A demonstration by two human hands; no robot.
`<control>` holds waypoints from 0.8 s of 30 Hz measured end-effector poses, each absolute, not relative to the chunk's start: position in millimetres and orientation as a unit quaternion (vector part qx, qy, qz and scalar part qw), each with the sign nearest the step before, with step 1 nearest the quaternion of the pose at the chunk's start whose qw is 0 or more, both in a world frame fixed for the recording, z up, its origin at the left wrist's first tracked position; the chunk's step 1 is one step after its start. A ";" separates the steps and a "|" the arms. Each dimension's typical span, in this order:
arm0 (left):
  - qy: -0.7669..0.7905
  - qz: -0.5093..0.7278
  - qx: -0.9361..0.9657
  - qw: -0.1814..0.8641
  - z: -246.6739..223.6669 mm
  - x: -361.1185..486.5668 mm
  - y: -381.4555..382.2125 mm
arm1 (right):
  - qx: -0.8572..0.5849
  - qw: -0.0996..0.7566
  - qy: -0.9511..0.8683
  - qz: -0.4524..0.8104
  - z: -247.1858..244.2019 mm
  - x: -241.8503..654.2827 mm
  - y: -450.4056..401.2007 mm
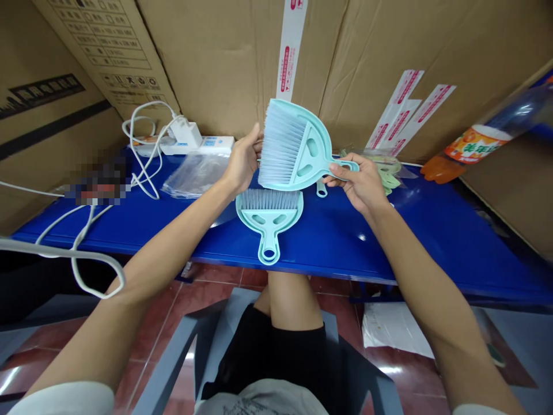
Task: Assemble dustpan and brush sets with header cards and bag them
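A light-teal brush and dustpan set (309,151), nested together, is raised above the blue table with its pale bristles facing left. My right hand (356,181) is closed around its handle. My left hand (245,158) is at the bristle side, thumb up, its fingers partly hidden behind the set; whether they grip it is unclear. A second nested set (269,222) lies on the table just below, handle toward me. Behind the raised set, the looped end of another teal handle (322,189) shows.
Clear plastic bags (196,176) lie left of my left hand. A white power strip (216,144) with cables is behind them. Green items in plastic (389,173) lie at the right, near an orange drink bottle (475,144). Cardboard (233,63) walls the table's back.
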State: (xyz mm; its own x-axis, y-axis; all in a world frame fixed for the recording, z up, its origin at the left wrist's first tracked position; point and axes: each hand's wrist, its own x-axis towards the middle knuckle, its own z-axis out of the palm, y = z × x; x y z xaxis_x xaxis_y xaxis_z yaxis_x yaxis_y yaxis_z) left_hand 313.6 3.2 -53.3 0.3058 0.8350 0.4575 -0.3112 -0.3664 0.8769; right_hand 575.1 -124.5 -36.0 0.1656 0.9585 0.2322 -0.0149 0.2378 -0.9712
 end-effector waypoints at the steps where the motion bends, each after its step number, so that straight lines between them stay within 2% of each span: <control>1: 0.213 0.548 0.620 0.520 -53.5 313.2 3.3 | -0.472 0.607 -0.499 0.400 -35.9 576.0 -124.2; 15: 0.272 0.652 0.616 0.348 -58.2 312.4 4.7 | -0.465 0.636 -0.495 0.366 -37.7 573.7 -124.3; 24: 0.248 0.618 0.640 0.384 -55.2 318.9 -9.4 | -0.467 0.677 -0.523 0.226 -38.0 566.1 -126.9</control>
